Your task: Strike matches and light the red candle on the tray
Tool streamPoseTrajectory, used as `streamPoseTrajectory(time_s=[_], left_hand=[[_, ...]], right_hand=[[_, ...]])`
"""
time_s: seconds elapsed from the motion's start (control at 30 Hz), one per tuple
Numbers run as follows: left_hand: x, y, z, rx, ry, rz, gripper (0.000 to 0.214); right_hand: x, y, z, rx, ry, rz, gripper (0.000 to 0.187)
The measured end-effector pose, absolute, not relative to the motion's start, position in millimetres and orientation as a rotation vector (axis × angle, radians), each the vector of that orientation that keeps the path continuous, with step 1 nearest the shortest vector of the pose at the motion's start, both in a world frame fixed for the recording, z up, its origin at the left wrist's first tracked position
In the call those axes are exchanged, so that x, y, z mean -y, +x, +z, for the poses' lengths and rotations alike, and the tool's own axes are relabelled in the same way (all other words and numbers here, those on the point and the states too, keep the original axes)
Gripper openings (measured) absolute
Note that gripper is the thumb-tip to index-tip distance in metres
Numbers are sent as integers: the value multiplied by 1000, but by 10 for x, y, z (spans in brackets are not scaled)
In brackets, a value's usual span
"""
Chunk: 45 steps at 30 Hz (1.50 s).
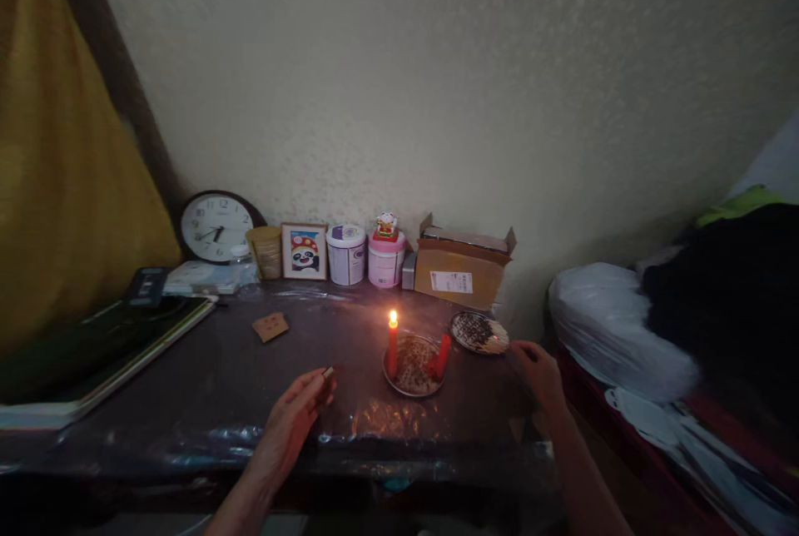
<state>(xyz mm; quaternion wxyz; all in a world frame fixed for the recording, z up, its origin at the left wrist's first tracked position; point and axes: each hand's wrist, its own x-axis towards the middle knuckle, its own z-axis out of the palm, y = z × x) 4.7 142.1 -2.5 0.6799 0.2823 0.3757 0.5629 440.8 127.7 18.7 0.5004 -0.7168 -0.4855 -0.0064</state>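
left hand [298,413] curled, pinching small lighter-ish thing [327,372] just left of lit candle [393,343], clear of flame. right hand [535,368] loosely curled right of candle, can't tell if holding anything. candle upright on metal plate [405,390], probably catching wax; unlit red candle [443,354] beside it.

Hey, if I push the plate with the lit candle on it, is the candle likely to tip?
Probably yes: the lit candle is tall and thin, standing upright on the plate. The second candle already leans, so it likely falls too.
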Motion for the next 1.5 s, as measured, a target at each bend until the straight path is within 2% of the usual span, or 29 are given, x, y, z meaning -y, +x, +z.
streamPoseTrajectory(time_s=[0.33, 0.57, 0.7, 0.87, 0.97, 1.23, 1.5], left_hand=[[-1443, 39, -16, -864, 640, 1257, 28], [-1419, 42, 6, -874, 658, 1242, 29], [-1371, 43, 0, -895, 712, 1230, 31], [-1267, 86, 8, -931, 866, 1189, 35], [-1195, 128, 19, -898, 990, 1147, 34], [-1122, 139, 68, -820, 1096, 1169, 31], [-1068, 36, 42, -777, 1140, 1136, 31]], right_hand=[[-1658, 4517, 84, 1151, -1767, -55, 32], [-1404, 4371, 328, 1087, -1680, -131, 38], [-1017, 3848, 563, 1165, -1614, -22, 32], [-605, 2723, 764, 1610, -1457, 451, 17], [-536, 2144, 787, 1810, -1315, 481, 13], [-704, 1583, 482, 1811, -1304, 328, 14], [-739, 1593, 90, 1705, -1257, 531, 24]])
